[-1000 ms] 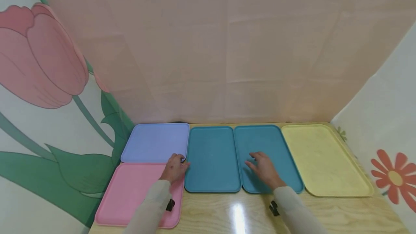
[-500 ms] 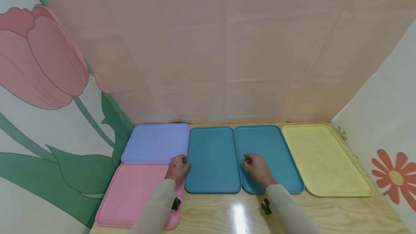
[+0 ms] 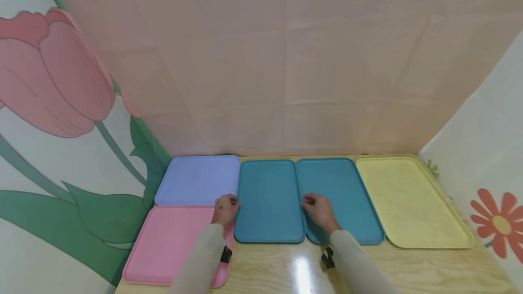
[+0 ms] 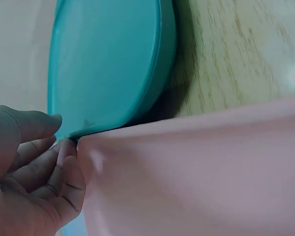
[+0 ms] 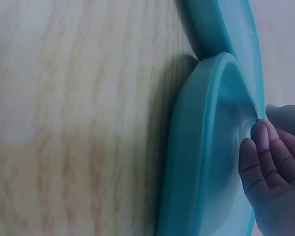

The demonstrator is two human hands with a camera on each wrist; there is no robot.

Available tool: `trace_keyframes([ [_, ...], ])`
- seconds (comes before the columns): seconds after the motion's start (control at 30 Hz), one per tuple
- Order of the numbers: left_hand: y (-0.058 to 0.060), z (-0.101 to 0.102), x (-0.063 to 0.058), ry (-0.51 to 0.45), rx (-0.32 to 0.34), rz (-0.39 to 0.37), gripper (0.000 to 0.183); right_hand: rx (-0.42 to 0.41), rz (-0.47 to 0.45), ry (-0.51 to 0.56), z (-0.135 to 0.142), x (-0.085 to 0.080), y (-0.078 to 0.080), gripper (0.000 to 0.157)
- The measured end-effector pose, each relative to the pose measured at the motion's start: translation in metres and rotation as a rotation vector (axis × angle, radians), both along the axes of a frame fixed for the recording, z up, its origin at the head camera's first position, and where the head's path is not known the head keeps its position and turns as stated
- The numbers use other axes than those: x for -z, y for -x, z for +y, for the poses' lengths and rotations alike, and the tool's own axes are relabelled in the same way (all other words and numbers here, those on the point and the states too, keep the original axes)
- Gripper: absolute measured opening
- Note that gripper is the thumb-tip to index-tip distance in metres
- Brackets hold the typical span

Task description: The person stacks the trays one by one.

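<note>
Two teal trays lie side by side mid-table: the left teal tray (image 3: pixel 269 203) and the right teal tray (image 3: pixel 347 194). My left hand (image 3: pixel 225 211) is at the left rim of the left teal tray. In the left wrist view its thumb lies by that rim, with curled fingers (image 4: pixel 71 189) at the seam beside the pink tray (image 4: pixel 196 177). At the seam between both teal trays, my right hand (image 3: pixel 321 213) pinches at the rim. The right wrist view shows its bent fingers (image 5: pixel 265 157) over the right teal tray's edge, thumb near the seam.
A lavender tray (image 3: pixel 198 178) lies behind the pink one at the left. The yellow tray (image 3: pixel 412 201) lies at the far right of the wooden table (image 3: pixel 278 267). A beige cloth backdrop (image 3: pixel 282 67) rises behind the trays, with printed flower panels at both sides.
My right hand has moved left to the seam between the teal trays, its fingers closing together. My left hand's fingers have drawn in at the left rim. The trays look unmoved.
</note>
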State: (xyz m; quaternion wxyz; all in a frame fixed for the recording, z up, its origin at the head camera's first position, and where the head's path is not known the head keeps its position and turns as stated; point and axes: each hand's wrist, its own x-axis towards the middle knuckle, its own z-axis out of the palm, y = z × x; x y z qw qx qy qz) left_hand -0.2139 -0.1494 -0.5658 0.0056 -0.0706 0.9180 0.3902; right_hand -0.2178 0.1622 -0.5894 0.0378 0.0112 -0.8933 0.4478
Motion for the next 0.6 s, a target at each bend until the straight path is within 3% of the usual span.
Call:
trace_keyframes([
  [0.37, 0.002, 0.002, 0.002, -0.116, -0.092, -0.015, 0.018, 0.01, -0.048, 0.002, 0.0, -0.004, 0.002, 0.025],
  [0.6, 0.002, 0.003, 0.004, -0.126, -0.15, 0.006, 0.014, 0.004, -0.083, -0.003, 0.0, -0.009, 0.001, 0.024],
])
